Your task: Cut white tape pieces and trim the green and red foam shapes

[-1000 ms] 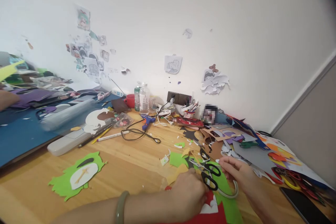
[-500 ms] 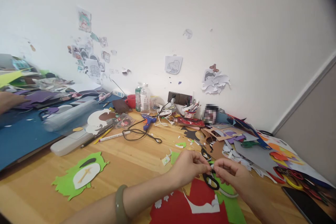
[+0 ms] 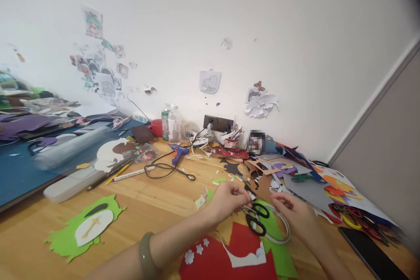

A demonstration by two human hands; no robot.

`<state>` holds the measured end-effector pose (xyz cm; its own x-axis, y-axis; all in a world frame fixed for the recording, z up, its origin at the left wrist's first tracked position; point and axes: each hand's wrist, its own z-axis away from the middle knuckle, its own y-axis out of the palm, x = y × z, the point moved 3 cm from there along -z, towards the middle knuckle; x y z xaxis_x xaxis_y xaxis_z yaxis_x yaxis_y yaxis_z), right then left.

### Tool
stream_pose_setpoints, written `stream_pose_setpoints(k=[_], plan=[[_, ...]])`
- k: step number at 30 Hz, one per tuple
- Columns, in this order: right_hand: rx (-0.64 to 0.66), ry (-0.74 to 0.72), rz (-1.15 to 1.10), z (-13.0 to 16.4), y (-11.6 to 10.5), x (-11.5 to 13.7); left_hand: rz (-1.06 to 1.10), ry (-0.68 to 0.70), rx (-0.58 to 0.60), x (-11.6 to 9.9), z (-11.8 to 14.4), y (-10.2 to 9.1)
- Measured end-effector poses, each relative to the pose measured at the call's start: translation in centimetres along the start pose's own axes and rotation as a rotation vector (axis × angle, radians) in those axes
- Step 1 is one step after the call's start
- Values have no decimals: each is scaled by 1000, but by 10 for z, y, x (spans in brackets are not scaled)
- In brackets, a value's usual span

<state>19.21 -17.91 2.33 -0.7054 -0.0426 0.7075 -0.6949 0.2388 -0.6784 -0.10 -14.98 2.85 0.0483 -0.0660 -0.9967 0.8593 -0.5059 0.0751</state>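
On a cluttered wooden table [image 3: 157,203], the person's left hand [image 3: 229,199] curls loosely with fingertips pinched on something too small to tell, just left of black-handled scissors [image 3: 255,216] lying on green felt [image 3: 278,245]. The right hand [image 3: 293,210], fingers apart, hovers beside them. Paper scraps crowd the table's right edge beneath a white wall [image 3: 295,30].

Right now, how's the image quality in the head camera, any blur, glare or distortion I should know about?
Head view: soft, even light with no hard shadows or glare; the left edge smears with motion blur around the clear roll; the top right corner darkens; the wall and trim bow from wide-angle distortion; the left hand, right hand and scissors are only slightly soft.
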Motion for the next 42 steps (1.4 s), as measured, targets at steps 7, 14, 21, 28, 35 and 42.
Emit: stream_pose_setpoints(k=[7, 14, 21, 28, 35, 42], plan=[[-90, -176, 379, -1, 19, -27, 49, -6, -15, 0, -2, -4], [-392, -266, 659, 11, -26, 2, 89, 13, -54, -5, -1, -5], [-677, -217, 863, 21, -37, 18, 108, 77, 6, -11, -3, 7], [-564, -238, 946, 9, -19, 0, -60, 156, 272, 21, 2, 51], [-536, -242, 929, 8, -22, -4, -798, 456, 712, 70, -23, 105], [-607, -77, 834, -16, -52, 5, -1041, 368, 843, 60, -37, 114]])
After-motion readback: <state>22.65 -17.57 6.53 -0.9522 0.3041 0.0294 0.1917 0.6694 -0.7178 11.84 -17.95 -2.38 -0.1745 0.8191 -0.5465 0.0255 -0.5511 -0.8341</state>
